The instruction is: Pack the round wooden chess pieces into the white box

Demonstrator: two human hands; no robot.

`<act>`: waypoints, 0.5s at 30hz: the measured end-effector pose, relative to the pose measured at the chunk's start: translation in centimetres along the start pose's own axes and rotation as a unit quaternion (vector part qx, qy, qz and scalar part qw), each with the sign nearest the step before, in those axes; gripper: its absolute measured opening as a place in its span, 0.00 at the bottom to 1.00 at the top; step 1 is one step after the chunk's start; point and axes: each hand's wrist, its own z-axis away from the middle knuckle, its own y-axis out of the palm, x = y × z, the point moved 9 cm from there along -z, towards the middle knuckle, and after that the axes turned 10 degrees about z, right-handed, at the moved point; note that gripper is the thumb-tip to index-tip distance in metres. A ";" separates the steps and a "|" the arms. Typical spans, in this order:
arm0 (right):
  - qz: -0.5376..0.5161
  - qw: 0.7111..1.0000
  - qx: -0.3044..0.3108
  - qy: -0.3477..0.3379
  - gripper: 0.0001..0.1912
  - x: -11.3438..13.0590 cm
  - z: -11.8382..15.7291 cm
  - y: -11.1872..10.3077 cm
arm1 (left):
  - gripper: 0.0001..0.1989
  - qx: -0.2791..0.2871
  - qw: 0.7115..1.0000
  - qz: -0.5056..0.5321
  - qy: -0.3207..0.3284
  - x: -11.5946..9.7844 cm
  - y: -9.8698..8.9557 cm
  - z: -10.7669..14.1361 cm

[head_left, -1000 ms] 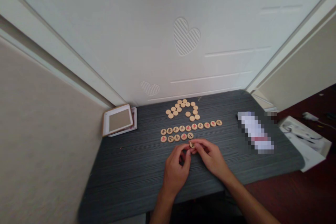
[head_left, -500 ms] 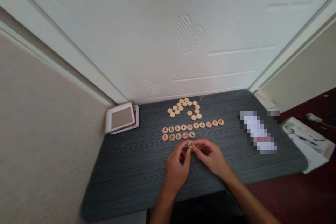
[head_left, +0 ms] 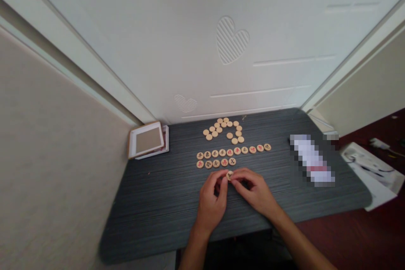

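Between the fingertips of both hands is a round wooden Chinese chess piece (head_left: 229, 175), its dark character facing up toward me. My left hand (head_left: 212, 196) pinches it from the left and my right hand (head_left: 255, 190) from the right. Just beyond my fingers lie two rows of character-side-up pieces, a shorter near row (head_left: 216, 163) and a longer far row (head_left: 237, 150), marked in red or black. Behind these, several blank-faced pieces (head_left: 219, 130) form a loose curved cluster.
Everything lies on a dark wood-grain table (head_left: 158, 215). Stacked framed trays (head_left: 147, 140) sit at its back left. A blurred-out long item (head_left: 311, 160) lies on the right. Beyond the right edge is a white box with cables (head_left: 376, 168). A white panel (head_left: 196, 50) rises behind.
The held piece has turned slightly between my fingertips, so its character shows at another angle. My view has shifted a little; the rows stay as they were.
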 end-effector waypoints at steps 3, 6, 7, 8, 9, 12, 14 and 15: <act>0.030 0.999 -0.001 -0.018 0.07 0.5 -0.1 -0.3 | 0.11 -0.002 1.000 -0.012 0.007 -0.2 0.0 0.0; 0.080 0.996 -0.025 -0.023 0.09 0.4 -0.3 -1.4 | 0.11 0.001 1.000 -0.031 0.003 -0.1 0.1 0.0; 0.101 0.994 -0.034 -0.023 0.09 0.3 -0.4 -1.9 | 0.11 0.006 0.999 -0.036 0.001 0.0 0.3 0.0; 0.121 0.991 -0.044 -0.022 0.10 0.1 -0.5 -2.3 | 0.11 0.012 0.999 -0.042 0.000 0.1 0.4 0.0; 0.140 0.989 -0.052 -0.020 0.10 -0.1 -0.6 -2.8 | 0.11 0.017 0.999 -0.047 -0.001 0.1 0.5 0.0; 0.192 0.979 -0.065 -0.018 0.10 -0.7 -0.8 -3.6 | 0.11 0.022 0.998 -0.061 0.003 0.1 0.7 0.0; 0.216 0.974 -0.065 -0.021 0.10 -0.9 -1.0 -3.7 | 0.11 0.021 0.998 -0.066 0.009 0.0 0.8 0.0; 0.224 0.972 -0.061 -0.025 0.10 -1.0 -1.1 -3.6 | 0.11 0.021 0.997 -0.067 0.011 0.0 0.8 0.0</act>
